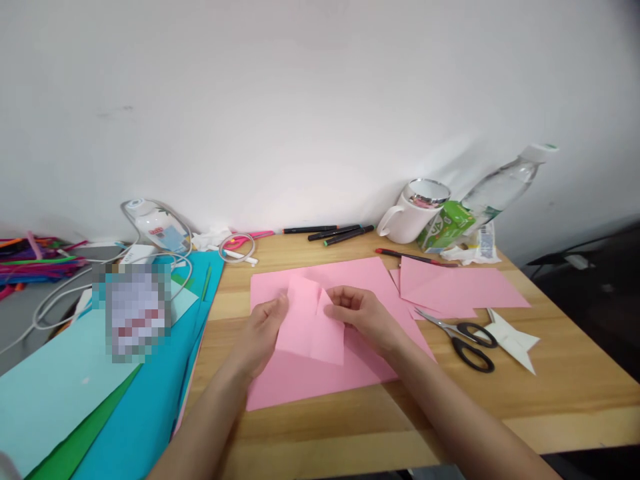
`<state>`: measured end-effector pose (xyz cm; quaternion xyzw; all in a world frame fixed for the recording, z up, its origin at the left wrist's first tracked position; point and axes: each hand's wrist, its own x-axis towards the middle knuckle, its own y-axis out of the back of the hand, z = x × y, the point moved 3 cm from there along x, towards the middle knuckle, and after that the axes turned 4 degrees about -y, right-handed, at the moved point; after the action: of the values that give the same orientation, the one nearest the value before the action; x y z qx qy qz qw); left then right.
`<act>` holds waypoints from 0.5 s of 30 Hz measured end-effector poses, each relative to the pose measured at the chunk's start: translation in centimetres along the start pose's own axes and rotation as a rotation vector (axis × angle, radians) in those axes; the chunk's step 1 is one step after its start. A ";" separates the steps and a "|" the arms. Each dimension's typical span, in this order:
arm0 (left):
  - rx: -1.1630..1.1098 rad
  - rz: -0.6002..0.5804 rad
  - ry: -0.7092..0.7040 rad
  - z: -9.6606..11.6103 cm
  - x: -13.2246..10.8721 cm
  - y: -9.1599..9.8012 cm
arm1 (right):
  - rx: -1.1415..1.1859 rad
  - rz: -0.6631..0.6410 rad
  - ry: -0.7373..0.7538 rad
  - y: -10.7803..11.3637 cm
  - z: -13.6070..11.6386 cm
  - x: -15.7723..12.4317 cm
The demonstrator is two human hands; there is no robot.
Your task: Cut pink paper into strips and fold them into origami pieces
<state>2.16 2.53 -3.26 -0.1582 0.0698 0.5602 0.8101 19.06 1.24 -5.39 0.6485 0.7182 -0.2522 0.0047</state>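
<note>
Between my two hands is a piece of pink paper (313, 333) with a fold or slit near its top edge. My left hand (264, 333) pinches its left side, thumb on the near face. At the upper right, the thumb and fingers of my right hand (361, 312) close on the flap beside the slit. Beneath them a larger pink sheet (280, 390) lies flat on the wooden table. Black-handled scissors (460, 333) rest to the right, blades slightly apart, pointing toward the sheet.
More pink paper pieces (465, 287) and a white paper cut-out (513, 337) lie at the right. Along the wall stand a white mug (413, 213), a green carton (446, 227) and a tilted bottle (505, 187), with markers (340, 233) nearby. Blue sheets (145, 400) and cables (65, 293) cover the left.
</note>
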 end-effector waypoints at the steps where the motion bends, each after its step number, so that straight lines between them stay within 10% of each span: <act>1: -0.067 -0.036 -0.022 0.2 0.0 -0.2 | 0.039 0.030 0.017 0.0 0.0 0.1; 6: -0.224 -0.171 -0.120 0.4 0.4 -1.2 | 0.220 0.194 0.088 -0.3 0.2 0.1; 15: 0.149 0.244 -0.175 -0.6 0.0 -1.3 | -0.031 0.115 0.108 -1.8 0.4 -0.8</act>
<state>3.39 1.93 -3.63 -0.0388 0.0589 0.6594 0.7485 17.34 0.24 -4.82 0.7010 0.6829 -0.2051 -0.0097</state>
